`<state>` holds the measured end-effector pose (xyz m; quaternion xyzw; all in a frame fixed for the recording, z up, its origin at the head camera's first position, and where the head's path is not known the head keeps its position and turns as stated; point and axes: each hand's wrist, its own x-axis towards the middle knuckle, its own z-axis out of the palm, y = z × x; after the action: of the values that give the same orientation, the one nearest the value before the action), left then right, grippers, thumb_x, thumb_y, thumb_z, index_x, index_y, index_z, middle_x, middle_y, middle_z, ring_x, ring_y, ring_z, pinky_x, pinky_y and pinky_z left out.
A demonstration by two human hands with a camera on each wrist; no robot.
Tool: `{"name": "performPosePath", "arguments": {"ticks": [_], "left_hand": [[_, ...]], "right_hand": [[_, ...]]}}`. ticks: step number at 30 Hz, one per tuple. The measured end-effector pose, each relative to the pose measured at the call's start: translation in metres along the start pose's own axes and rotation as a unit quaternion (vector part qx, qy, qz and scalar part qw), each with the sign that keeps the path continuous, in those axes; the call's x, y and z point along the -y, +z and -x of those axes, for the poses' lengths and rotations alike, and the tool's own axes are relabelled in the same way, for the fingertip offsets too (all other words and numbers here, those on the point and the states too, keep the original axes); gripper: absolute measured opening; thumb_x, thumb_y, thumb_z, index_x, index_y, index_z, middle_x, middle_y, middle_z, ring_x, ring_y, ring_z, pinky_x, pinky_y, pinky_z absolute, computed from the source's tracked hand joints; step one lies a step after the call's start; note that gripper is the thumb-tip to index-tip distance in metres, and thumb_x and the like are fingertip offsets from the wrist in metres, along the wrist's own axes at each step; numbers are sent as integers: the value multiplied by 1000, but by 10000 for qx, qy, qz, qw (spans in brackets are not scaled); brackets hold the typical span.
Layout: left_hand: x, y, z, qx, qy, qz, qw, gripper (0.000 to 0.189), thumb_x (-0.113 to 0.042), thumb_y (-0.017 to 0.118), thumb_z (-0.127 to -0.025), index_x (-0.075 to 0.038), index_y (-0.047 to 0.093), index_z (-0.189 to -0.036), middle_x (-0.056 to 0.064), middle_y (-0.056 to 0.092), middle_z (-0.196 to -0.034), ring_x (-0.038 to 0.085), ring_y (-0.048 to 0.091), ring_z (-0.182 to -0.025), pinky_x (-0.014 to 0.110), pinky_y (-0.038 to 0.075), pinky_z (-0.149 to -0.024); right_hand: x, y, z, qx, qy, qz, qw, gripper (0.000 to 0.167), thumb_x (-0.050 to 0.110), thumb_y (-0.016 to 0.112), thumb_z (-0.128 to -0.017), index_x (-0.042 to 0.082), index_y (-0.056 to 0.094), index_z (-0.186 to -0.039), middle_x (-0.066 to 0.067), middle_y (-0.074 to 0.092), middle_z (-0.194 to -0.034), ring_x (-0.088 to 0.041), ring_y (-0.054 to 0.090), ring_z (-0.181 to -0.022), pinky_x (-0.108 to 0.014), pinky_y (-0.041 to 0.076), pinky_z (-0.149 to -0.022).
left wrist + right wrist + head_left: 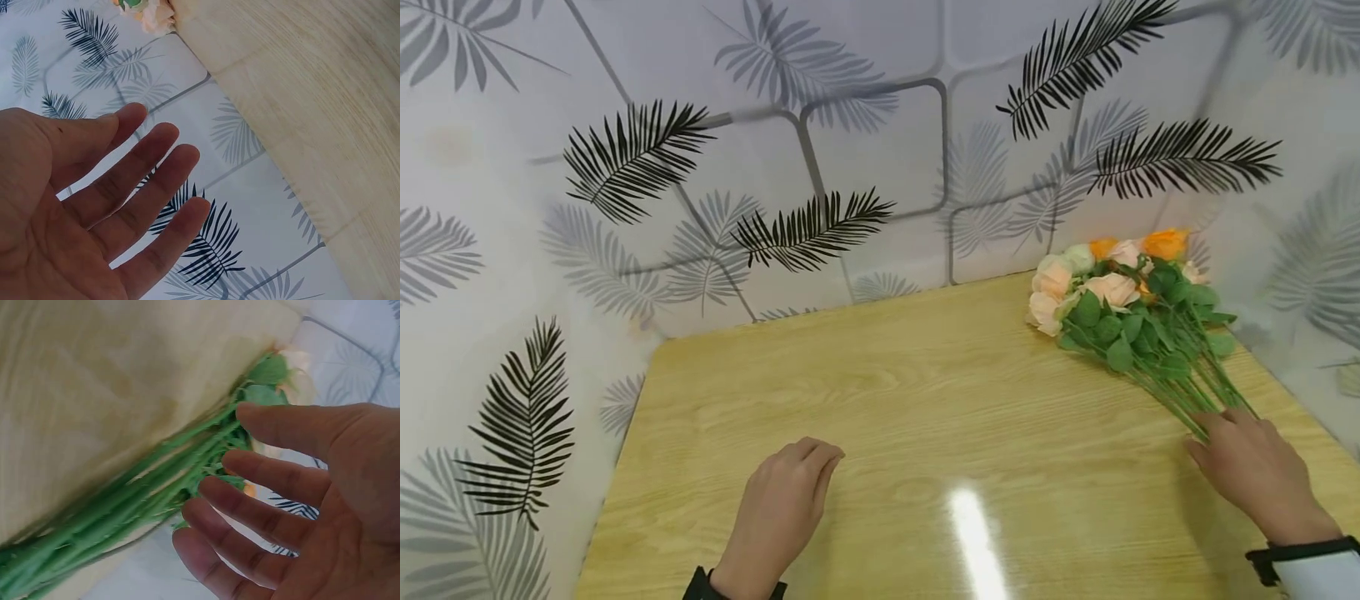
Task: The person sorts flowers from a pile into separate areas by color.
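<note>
A bunch of artificial-looking flowers (1112, 292) with peach, white and orange blooms lies at the right of the wooden table, its green stems (119, 506) pointing toward the person. Over the stem ends is the right hand (1255, 467); in the right wrist view its fingers (262, 503) are spread and slightly bent beside the stems, not wrapped round them. The left hand (786, 508) hovers above the table's front left part with nothing in it. Its fingers (150, 187) are loosely extended in the left wrist view, the thumb near the index finger.
The light wooden table (850, 400) ends at a back edge against a wall covering (880, 167) printed with dark and grey leaves. A bright light reflection (977, 542) shows on the tabletop between the hands. Each wrist wears a dark band (1300, 552).
</note>
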<state>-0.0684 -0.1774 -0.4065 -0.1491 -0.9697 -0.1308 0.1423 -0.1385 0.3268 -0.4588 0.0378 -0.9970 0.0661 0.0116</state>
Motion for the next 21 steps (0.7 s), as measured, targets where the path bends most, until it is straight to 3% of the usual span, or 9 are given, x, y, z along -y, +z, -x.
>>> {"name": "performPosePath", "arguments": {"ticks": [5,12,19,21], "left_hand": [[-3,-1,-1,212,-121,194,9995,6,-10,69,-96,-10,75,-98,-1,64,-84,9,59,-69,19,47,-58],[-3,2,2,354,-211,459,9981,5,-7,68,-95,-7,73,-97,-2,60,-81,4,50,-68,19,45,-58],[-4,4,4,463,-415,412,9972,6,-13,68,-97,-12,73,-96,-5,59,-82,3,49,-67,18,43,-58],[-5,4,3,461,-431,411,9972,6,-14,68,-97,-12,73,-96,-5,59,-82,3,49,-67,18,42,-57]], "right_hand": [[-11,5,-1,381,446,-317,9978,33,7,73,-86,-16,60,-106,-33,55,-85,-50,57,-72,-59,49,-61],[-15,13,-6,411,1199,-536,9905,34,2,69,-87,-14,58,-114,-37,55,-97,-54,58,-78,-57,48,-51],[-17,19,-8,399,1204,-601,9901,14,6,66,-90,-8,65,-94,-25,59,-78,-44,61,-66,-52,45,-45],[-17,20,-7,234,1207,-629,9904,13,5,62,-92,-7,65,-91,-24,58,-76,-41,60,-63,-50,43,-43]]}}
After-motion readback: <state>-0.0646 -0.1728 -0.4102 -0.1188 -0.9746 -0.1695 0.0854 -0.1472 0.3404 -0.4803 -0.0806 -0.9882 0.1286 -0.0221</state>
